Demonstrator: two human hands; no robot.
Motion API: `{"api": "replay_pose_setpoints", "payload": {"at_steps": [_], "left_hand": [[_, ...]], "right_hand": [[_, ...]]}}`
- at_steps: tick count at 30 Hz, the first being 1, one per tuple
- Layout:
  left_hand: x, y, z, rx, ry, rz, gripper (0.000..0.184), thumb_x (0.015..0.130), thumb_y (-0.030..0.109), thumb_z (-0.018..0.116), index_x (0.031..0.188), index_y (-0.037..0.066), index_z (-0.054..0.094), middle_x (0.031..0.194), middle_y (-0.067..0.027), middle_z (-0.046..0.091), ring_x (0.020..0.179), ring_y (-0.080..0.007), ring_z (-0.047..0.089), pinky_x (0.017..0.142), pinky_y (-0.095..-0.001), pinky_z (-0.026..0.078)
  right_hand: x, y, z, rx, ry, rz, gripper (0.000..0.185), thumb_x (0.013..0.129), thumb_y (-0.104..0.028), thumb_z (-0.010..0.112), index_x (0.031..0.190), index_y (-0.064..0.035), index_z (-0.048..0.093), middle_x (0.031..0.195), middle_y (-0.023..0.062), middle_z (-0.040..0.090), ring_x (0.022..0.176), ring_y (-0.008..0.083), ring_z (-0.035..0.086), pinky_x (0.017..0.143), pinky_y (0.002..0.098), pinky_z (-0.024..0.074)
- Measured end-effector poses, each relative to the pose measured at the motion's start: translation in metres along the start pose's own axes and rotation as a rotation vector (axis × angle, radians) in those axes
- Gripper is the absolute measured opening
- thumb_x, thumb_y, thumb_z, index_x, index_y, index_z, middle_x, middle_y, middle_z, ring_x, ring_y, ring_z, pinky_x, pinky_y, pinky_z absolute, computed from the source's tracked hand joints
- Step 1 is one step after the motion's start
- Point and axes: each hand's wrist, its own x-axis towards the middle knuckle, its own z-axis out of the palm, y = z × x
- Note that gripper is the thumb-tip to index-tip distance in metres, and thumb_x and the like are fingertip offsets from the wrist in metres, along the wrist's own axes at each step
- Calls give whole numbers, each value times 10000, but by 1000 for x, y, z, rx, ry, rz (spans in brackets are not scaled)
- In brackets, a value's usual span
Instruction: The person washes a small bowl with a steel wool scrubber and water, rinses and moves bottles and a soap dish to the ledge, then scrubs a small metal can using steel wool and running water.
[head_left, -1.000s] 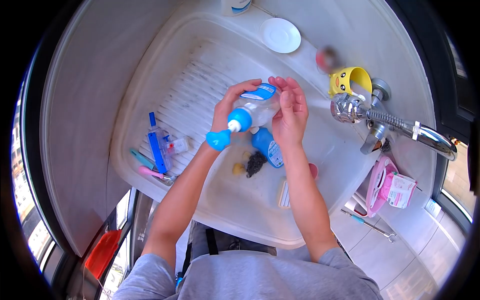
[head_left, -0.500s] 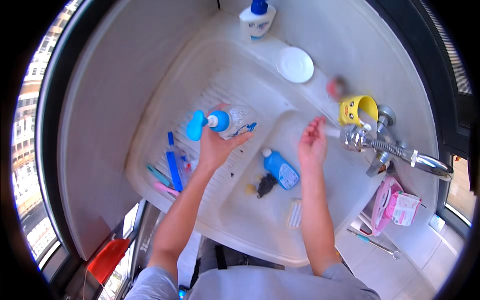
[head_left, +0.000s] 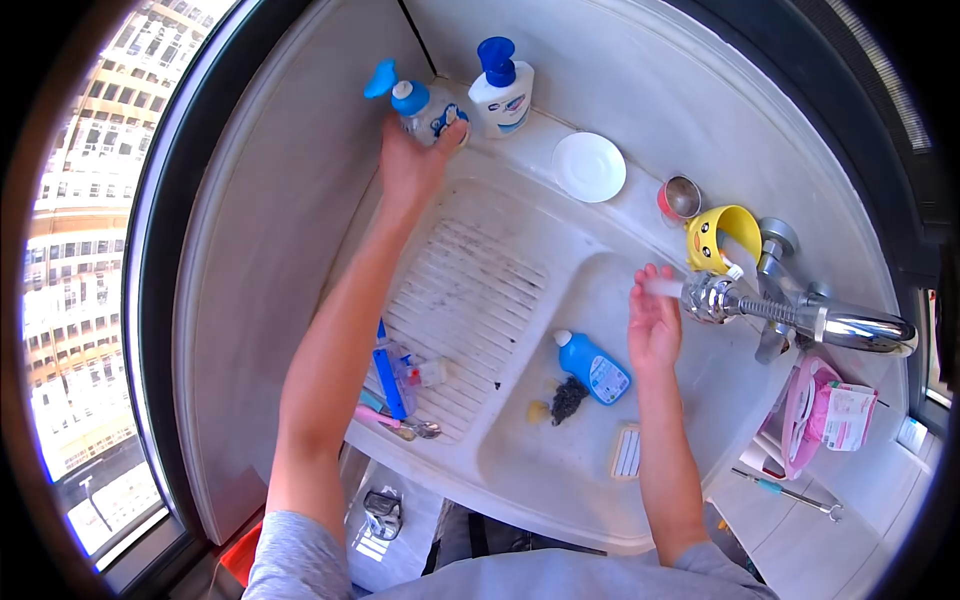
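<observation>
At the sink's back left corner, my left hand is wrapped round a clear pump bottle with a light blue pump head. The bottle is upright, just left of a white soap bottle with a dark blue pump. My right hand is raised over the basin, fingers apart and slightly curled, holding nothing. Its fingertips are at the water stream from the chrome faucet. Below and left of it, a blue bottle lies in the basin beside a dark scrubber.
On the back ledge are a white dish, a red-rimmed cup and a yellow cup. A blue brush-like tool lies on the ribbed board. A soap dish sits near the basin's front; a pink basket stands right.
My left hand has carried the clear bottle from over the sink to the back left corner. My right hand has let go of the bottle and moved right to the water. The view has shifted.
</observation>
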Motion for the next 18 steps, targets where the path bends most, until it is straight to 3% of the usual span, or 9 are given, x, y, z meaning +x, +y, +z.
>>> {"api": "replay_pose_setpoints", "payload": {"at_steps": [2, 5, 8, 9, 13, 18], "left_hand": [[14, -7, 15, -97, -15, 18, 709, 685, 398, 805, 1150, -25, 476, 1081, -199, 611, 1038, -335, 593, 885, -405, 453], [27, -12, 28, 4, 32, 74, 728, 705, 396, 794, 1188, -23, 446, 1117, -213, 593, 1064, -345, 578, 902, -411, 446], [37, -30, 41, -92, 45, 187, 798, 718, 394, 785, 1266, -27, 385, 1179, -229, 556, 1116, -345, 549, 938, -413, 424], [37, -26, 39, -27, -40, 88, 834, 735, 318, 770, 1342, -23, 311, 1247, -219, 509, 1173, -329, 505, 972, -405, 401], [29, -34, 34, -167, -147, 96, 809, 742, 232, 743, 1367, -21, 296, 1271, -198, 491, 1189, -301, 485, 986, -395, 392], [-9, -29, 27, -93, -48, 119, 679, 758, 159, 702, 1329, -6, 372, 1235, -157, 495, 1086, -232, 514, 901, -333, 437]], "right_hand": [[-1, 0, 1, 7, -10, 8, 362, 922, -77, 532, 1275, -19, 480, 1243, 155, 550, 1113, 265, 549, 936, 350, 464], [-2, -1, 2, 8, -24, 14, 372, 926, -93, 527, 1284, -16, 467, 1258, 161, 539, 1139, 280, 533, 955, 357, 451], [-1, -4, -1, 3, -44, 1, 406, 931, -114, 517, 1315, -14, 430, 1287, 164, 514, 1166, 292, 515, 970, 363, 439], [0, -5, -1, 8, -79, -6, 426, 935, -123, 510, 1333, -14, 408, 1307, 164, 497, 1179, 297, 506, 978, 368, 433], [-3, -11, 4, 18, -25, 21, 450, 926, -116, 510, 1345, -11, 386, 1335, 176, 461, 1212, 306, 477, 1021, 387, 412], [-5, -18, 15, -27, -41, -14, 358, 885, -91, 589, 1220, -5, 497, 1198, 160, 571, 1088, 291, 572, 927, 364, 492]]}}
